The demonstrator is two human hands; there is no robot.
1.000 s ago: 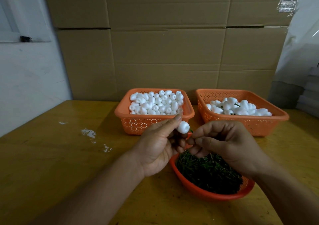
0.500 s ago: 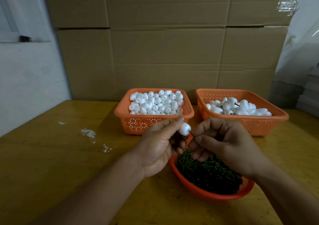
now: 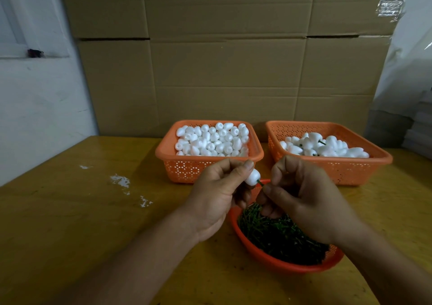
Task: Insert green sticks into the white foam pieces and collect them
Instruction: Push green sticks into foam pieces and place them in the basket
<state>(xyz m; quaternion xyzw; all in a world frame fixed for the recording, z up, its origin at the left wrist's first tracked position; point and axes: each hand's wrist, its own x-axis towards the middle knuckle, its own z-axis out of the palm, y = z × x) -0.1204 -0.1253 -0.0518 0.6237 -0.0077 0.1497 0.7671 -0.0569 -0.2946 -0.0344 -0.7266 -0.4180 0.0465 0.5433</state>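
Inside left basket (image 3: 209,164), foam pieces (image 3: 211,139)

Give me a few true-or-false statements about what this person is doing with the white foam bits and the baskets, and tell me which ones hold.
1. The left hand holds a white foam piece. True.
2. The right hand is pushing a red stick into the foam. False: the stick is green.
3. The round basket nearest the person holds green sticks. True.
4. The left square basket is empty. False: it is heaped with plain foam pieces.
5. Some foam pieces in the right square basket show green sticks. True.
6. The baskets stand on a glass table. False: the table is yellowish wood.
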